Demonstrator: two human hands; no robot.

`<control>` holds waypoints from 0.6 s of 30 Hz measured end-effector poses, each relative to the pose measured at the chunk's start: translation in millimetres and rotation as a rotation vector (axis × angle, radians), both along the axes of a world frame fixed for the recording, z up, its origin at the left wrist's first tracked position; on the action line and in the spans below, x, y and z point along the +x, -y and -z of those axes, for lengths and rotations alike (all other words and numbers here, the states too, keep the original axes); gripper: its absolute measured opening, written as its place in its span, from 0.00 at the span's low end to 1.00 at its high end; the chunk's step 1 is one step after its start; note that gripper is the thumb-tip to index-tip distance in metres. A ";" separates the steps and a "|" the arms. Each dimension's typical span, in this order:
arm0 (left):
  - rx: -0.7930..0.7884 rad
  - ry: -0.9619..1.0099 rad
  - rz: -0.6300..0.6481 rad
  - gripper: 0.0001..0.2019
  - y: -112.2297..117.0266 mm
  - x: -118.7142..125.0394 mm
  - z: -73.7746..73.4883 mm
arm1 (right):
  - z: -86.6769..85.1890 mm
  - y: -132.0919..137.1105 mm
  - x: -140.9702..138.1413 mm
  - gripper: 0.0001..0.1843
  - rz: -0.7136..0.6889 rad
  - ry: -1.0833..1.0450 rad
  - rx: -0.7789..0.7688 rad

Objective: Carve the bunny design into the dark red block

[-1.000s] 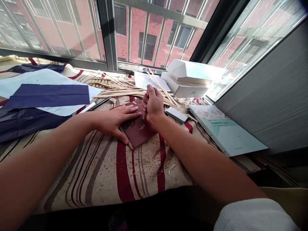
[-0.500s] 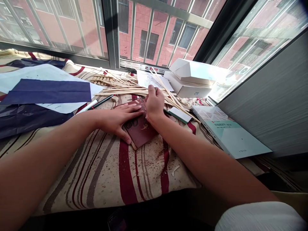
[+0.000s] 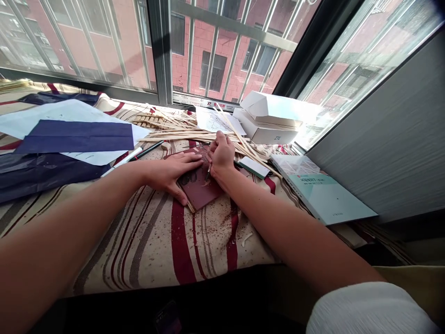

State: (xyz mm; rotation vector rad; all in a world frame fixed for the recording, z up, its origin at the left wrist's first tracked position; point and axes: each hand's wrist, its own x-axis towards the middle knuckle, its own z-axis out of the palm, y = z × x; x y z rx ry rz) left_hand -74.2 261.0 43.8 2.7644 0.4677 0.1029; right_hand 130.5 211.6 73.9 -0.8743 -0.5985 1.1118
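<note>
Left hand open, lying flat and pressing on dark red rectangular carving block; right hand clamped on slim pointed carving tool, tip at block; block on striped cream-and-red cloth.

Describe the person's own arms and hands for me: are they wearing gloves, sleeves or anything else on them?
The left hand and right hand are bare: no gloves, and no ring or watch shows. Both forearms are bare too. A loose white sleeve with a fine ribbed texture shows at the right arm's upper end; no sleeve shows on the left arm.
</note>
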 end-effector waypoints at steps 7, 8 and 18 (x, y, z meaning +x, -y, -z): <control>-0.085 0.010 -0.001 0.71 -2.2 -8.1 -7.5 | -15.3 15.7 2.9 0.30 -0.242 -0.193 -0.072; -0.090 0.008 -0.004 0.70 -2.6 -10.9 -10.1 | -15.1 15.3 3.7 0.32 -0.269 -0.193 -0.070; 0.058 -0.009 -0.144 0.52 -12.0 -43.1 -37.7 | -9.8 5.3 10.9 0.35 -0.093 -0.018 0.023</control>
